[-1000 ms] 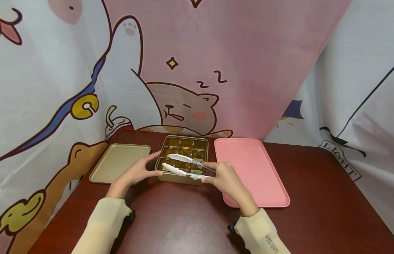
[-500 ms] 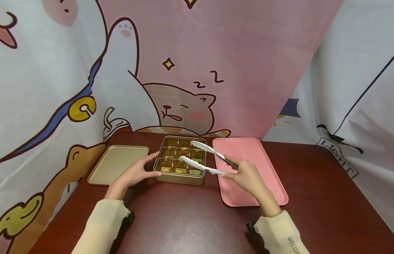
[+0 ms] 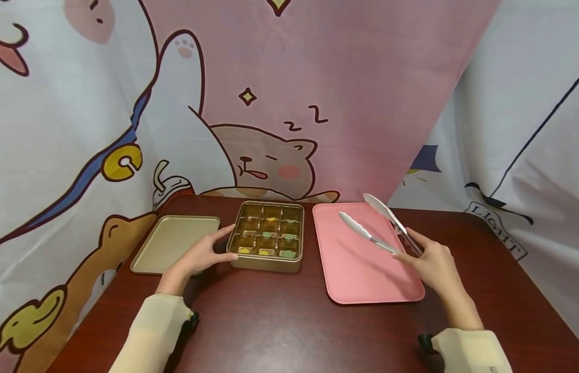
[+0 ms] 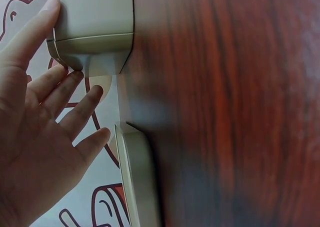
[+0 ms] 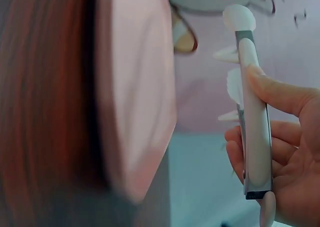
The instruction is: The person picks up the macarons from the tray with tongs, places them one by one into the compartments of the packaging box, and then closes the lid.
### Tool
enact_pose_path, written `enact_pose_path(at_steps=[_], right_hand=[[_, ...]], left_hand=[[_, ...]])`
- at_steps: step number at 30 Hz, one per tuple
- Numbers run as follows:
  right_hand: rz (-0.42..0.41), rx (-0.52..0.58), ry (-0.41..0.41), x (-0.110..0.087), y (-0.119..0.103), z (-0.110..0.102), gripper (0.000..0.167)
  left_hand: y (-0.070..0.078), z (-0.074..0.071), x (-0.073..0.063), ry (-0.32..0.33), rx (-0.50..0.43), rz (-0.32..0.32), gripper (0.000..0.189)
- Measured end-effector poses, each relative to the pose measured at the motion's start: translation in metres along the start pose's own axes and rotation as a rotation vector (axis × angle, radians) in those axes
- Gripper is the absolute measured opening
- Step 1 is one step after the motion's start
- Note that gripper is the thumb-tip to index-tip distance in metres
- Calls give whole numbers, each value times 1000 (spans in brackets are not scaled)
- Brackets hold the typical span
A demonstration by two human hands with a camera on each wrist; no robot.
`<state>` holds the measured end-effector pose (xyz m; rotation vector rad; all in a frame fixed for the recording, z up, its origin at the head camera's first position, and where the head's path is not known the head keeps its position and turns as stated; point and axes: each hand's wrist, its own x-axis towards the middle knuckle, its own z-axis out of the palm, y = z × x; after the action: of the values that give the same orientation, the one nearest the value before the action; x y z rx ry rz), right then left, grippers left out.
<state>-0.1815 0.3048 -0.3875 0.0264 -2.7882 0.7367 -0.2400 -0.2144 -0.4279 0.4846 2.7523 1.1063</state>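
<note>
My left hand (image 3: 200, 256) spans the near left corner of a square gold tin (image 3: 266, 263), its thumb at the front rim and fingertips against the side. In the left wrist view, the other fingers of the left hand (image 4: 40, 152) are spread free of the tin. Clear dividers split the tin into several compartments, with small green pieces (image 3: 288, 254) and yellow pieces (image 3: 244, 250) in some. My right hand (image 3: 436, 264) grips metal tongs (image 3: 359, 228) with white scalloped tips, spread apart with nothing between them, above the pink tray (image 3: 359, 280).
A flat gold lid or tray (image 3: 177, 238) lies left of the tin, partly behind my left hand. Everything stands on a dark red wooden table (image 3: 270, 321). A cartoon-printed cloth (image 3: 364, 103) hangs close behind the table's far edge.
My right hand has carried the tongs rightward from above the tin to above the pink tray. Its compartments now show uncovered. The left hand has stayed at the tin's corner.
</note>
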Motion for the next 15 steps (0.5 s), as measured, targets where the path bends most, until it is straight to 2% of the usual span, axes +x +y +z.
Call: enact_pose_path(at_steps=[5,11,15], right_hand=[[130,-24,51,-6,41,-12,82],[267,-49,50,-10,84,-18,85],[350,-65,37,-13,103,-19,85]], left_hand=[[3,0,2,-3,-12,1,90],[0,0,0,8,0,5,89],[1,2,0,8,-14,13,88]])
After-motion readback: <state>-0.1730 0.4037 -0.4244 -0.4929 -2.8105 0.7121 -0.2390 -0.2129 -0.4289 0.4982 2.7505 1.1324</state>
